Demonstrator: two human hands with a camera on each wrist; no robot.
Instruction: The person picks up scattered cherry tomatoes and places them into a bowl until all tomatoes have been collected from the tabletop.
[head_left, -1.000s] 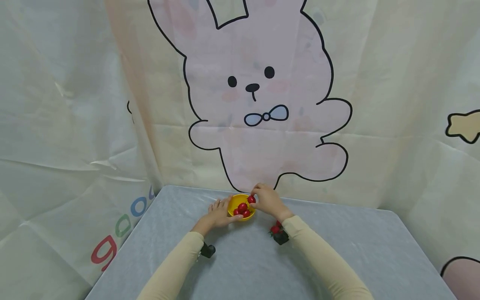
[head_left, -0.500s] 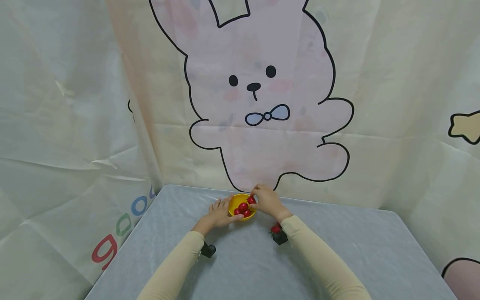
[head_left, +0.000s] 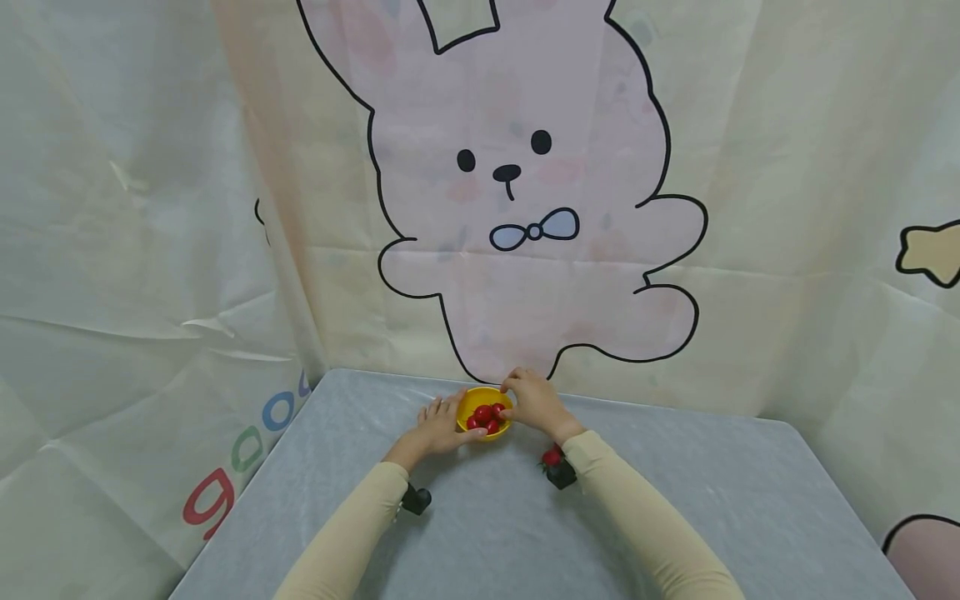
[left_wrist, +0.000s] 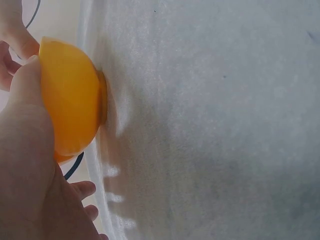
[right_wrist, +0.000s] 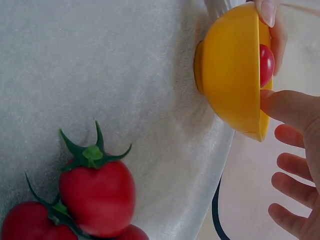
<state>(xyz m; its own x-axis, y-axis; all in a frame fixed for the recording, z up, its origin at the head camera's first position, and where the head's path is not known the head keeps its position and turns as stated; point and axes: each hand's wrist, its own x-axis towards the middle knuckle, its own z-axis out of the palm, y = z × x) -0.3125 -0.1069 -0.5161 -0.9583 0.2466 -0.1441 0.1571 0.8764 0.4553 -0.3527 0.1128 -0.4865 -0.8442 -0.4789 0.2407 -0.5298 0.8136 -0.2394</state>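
A small yellow bowl (head_left: 463,412) stands near the table's far edge with several red tomatoes (head_left: 483,413) in it. My left hand (head_left: 435,429) holds the bowl from the left, thumb along the near rim and index finger reaching round the far side. At the bowl's right rim is my right hand (head_left: 536,404). The right wrist view shows its thumb (right_wrist: 287,107) at the rim, beside a tomato (right_wrist: 267,65) inside the bowl; the other fingers (right_wrist: 295,165) are spread apart and hold nothing.
More tomatoes (right_wrist: 97,197) with green stems lie on the grey tablecloth (head_left: 495,533), partly hidden by the right forearm in the head view. A black wrist camera (head_left: 416,500) sits on the left wrist. A printed curtain (head_left: 787,333) hangs behind the table.
The tomato pinched in my right fingers has gone down into the bowl with the others, and those fingers have let go. My left hand has stayed at the bowl.
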